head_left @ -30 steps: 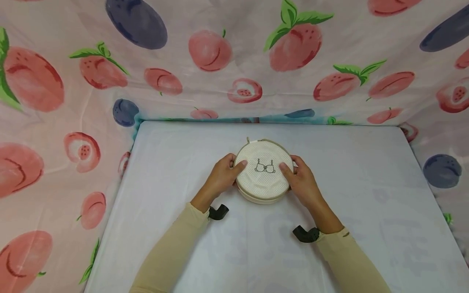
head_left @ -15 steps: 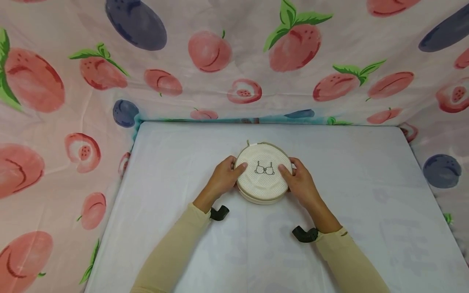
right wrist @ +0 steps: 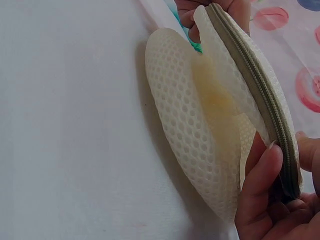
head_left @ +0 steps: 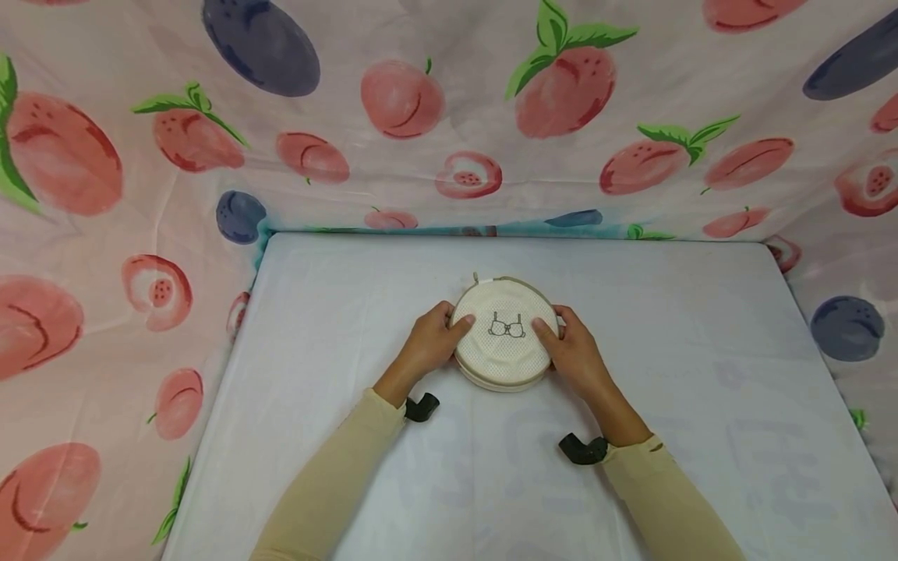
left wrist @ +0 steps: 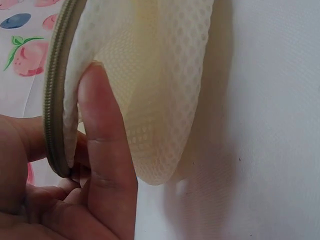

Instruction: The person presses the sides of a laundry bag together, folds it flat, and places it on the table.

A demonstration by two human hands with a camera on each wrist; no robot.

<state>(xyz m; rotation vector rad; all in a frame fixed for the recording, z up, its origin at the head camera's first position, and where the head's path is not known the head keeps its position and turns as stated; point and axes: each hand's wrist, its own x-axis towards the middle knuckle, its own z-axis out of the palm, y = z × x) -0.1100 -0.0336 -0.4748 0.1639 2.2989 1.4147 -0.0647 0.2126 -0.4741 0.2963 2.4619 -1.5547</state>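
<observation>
A round cream mesh bra wash bag [head_left: 503, 362] with a bra outline printed on its top is held between both hands over the white table. On its left side my left hand [head_left: 429, 340] grips the rim, thumb on the top face and fingers underneath. My right hand [head_left: 577, 354] grips the opposite side in the same way. A khaki zipper [right wrist: 260, 80] runs round the rim in the right wrist view. Below the zipper, the thick honeycomb mesh wall [left wrist: 185, 65] bulges and folds inward. The zipper pull [head_left: 475, 276] sticks up at the far left edge.
A white cloth covers the table [head_left: 337, 296]. Fruit-printed curtains [head_left: 407, 171] hang along its back and sides. A black curved piece [head_left: 422, 407] sits at the left wrist, and a similar black piece [head_left: 582, 449] at the right.
The bag's far edge has come slightly down and nearer, while its near edge stays about in place. Both hands have shifted slightly with it and keep their hold.
</observation>
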